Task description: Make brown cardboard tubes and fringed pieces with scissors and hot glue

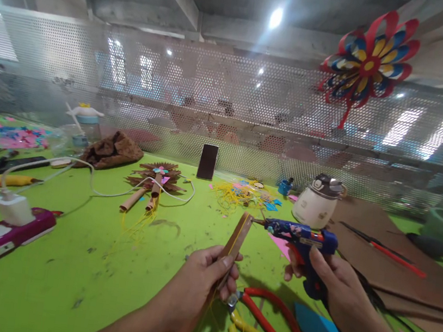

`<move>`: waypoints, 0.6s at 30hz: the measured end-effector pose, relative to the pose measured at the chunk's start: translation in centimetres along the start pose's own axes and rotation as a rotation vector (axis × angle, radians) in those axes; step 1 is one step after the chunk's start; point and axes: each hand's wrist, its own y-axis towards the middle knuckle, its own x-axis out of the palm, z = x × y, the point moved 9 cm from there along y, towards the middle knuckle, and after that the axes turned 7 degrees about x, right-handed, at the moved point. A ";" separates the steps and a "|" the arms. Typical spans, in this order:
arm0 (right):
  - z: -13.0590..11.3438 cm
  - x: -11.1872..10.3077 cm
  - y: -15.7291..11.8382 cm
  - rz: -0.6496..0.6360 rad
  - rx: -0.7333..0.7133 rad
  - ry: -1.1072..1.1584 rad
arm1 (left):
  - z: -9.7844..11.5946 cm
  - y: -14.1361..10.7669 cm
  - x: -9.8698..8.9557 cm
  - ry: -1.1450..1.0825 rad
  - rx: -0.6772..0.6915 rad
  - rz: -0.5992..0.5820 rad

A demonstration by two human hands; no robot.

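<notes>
My left hand (206,274) is closed round a narrow brown cardboard strip (239,233), tilted upward, with a yellow string lying along its face. In my right hand (333,280) is a dark blue glue gun (302,233), gripped by its handle. Its nozzle points left and is at the upper end of the strip; whether it touches cannot be told. Below the hands lie scissors (274,319) with red and yellow handles, partly hidden by my left hand. A blue paper piece (322,329) lies under my right forearm.
Left of centre lies a folded cardboard flower (158,176) with rolled tubes and yellow strings. A purple power strip (0,242) holds a white charger. Farther back are a phone (208,162), yellow string scraps (238,194) and a white kettle-like jug (315,204). Cardboard sheets (406,258) lie right.
</notes>
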 end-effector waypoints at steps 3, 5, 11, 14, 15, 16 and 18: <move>-0.2 0.3 0.0 0.007 0.015 0.009 | 0.0 0.0 0.0 -0.015 -0.006 0.006; -0.2 0.5 -0.1 -0.005 0.024 0.001 | 0.1 0.0 -0.1 -0.020 -0.006 0.011; -0.4 1.1 -0.2 -0.067 0.008 0.014 | 0.2 0.1 -0.1 0.005 -0.001 0.011; -0.6 1.0 -0.3 -0.032 0.027 0.070 | 0.2 0.0 -0.2 0.024 0.000 0.015; -0.6 0.9 -0.3 -0.015 0.032 0.089 | 0.1 0.0 -0.2 0.028 0.001 0.010; -0.6 0.8 -0.3 0.006 0.034 0.108 | 0.1 0.0 -0.1 0.032 0.002 0.004; -0.4 0.5 -0.3 0.047 0.035 0.142 | 0.0 0.1 0.0 0.037 0.003 -0.011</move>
